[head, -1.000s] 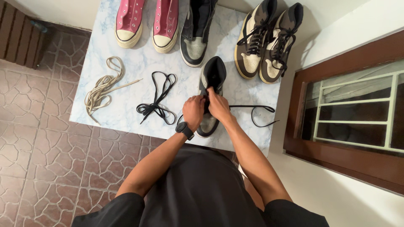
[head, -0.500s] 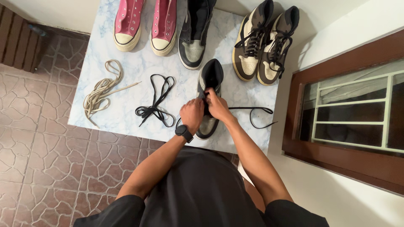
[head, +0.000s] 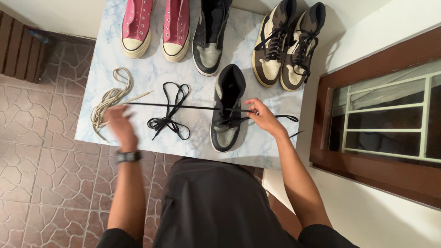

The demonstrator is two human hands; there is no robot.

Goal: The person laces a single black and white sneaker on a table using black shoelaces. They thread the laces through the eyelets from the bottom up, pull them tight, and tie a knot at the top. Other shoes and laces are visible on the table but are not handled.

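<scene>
The black and grey high-top shoe (head: 227, 110) lies on the near middle of the marbled counter (head: 151, 73), toe toward you, and a black lace (head: 183, 107) runs taut from its eyelets out to the left. Your left hand (head: 120, 125) is drawn far out to the left with the lace end; it is blurred, so I cannot tell how its fingers are set on the lace. Your right hand (head: 262, 115) rests at the right side of the shoe, fingertips pinching the lace where it meets the eyelets, with the other end of the lace trailing off to the right edge of the counter.

Keep the shoe pinned with the right hand as you pull, draw in a straight level line, and leave both ends about even.

Just under the taut lace lies a loose black lace bundle (head: 169, 115); keep the pull above it so the two do not tangle. Farther left sits a coil of beige laces (head: 109, 98), close to your left hand. At the far edge stand a pair of pink sneakers (head: 156, 27), another black and grey high-top (head: 210, 34) and a pair of brown and cream sneakers (head: 287, 46), all well apart from the pull.
</scene>
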